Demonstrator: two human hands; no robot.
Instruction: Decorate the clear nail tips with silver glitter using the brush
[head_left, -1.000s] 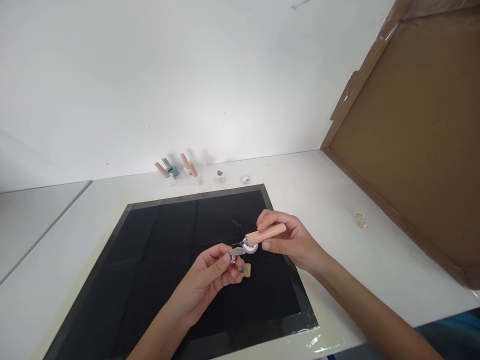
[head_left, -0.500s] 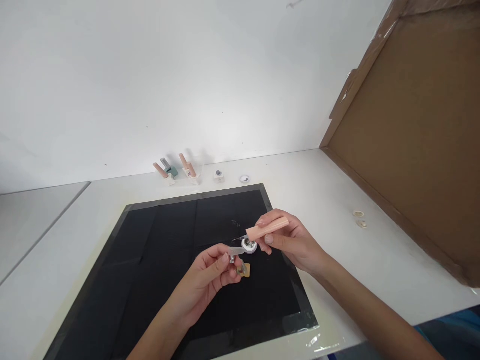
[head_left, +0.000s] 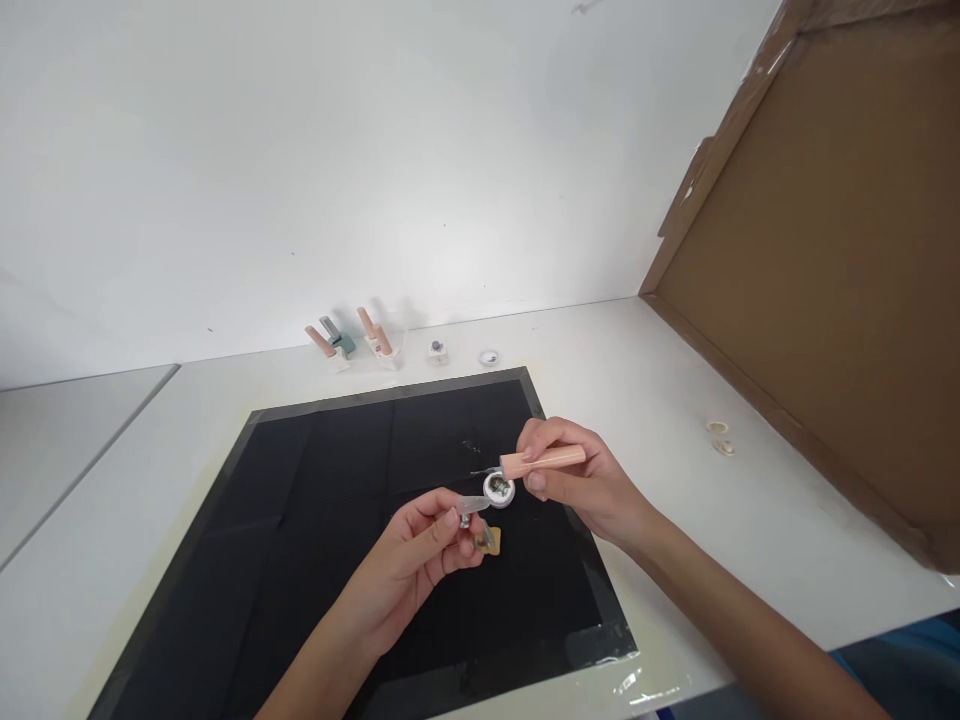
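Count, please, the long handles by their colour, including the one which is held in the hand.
Peach: 4 (the held handle in the right hand, the leftmost handle near the wall, and the paired handles beside it)
Grey-green: 1 (the grey-green handle)
Total: 5

My left forearm point(head_left: 334, 640) is slanting up from 7 o'clock and pointing toward 1, with my left hand point(head_left: 414, 558) sitting just below center. Its thumb point(head_left: 433, 538) and index finger point(head_left: 433, 502) are pinching, while the other fingers point(head_left: 452, 558) are curling beneath. My right forearm point(head_left: 712, 590) is slanting up from 5 o'clock and pointing toward 10. My right hand point(head_left: 594, 490) is resting at 2 o'clock from the left, near but apart, its thumb point(head_left: 559, 487) pointing to 9, its fingers bending into a pinch.
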